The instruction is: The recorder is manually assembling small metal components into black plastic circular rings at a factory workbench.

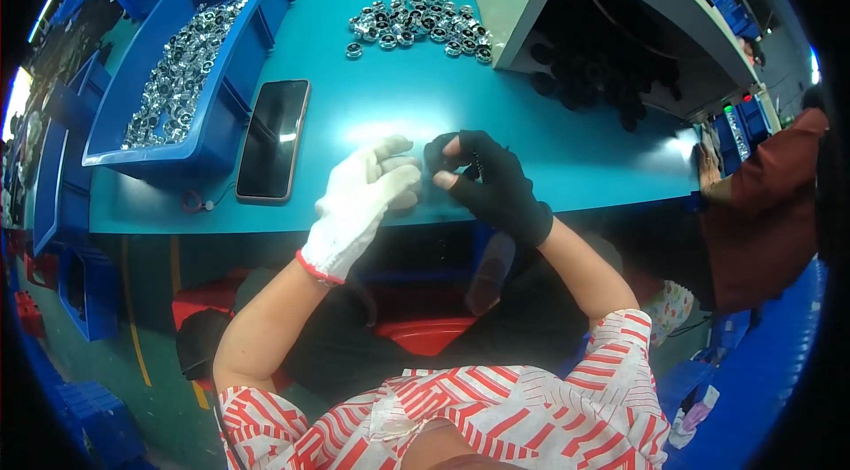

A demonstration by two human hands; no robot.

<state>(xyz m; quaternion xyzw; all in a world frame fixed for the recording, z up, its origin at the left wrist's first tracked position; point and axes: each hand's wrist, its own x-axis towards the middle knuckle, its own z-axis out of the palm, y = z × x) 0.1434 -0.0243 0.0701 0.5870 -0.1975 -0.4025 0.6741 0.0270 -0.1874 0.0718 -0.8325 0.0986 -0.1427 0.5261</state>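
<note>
My left hand (356, 197), in a white knit glove with a red cuff, is over the front of the table with its fingers curled toward the thumb. What it holds, if anything, is hidden. Just beside it, my right hand (496, 187) wears a black glove that leaves the fingertips bare. Its thumb and forefinger are bent toward each other, around something dark that hardly stands out from the glove. The two hands face each other with a small gap. Beyond them lies a pile of small shiny metal rings with dark centres (416, 20).
A blue bin (226, 72) of similar metal parts stands at left, beside a dark phone (274, 142). A pale machine housing (505, 1) at right holds a heap of black parts (606, 80). A person in a brown sleeve (779, 178) is at the far right.
</note>
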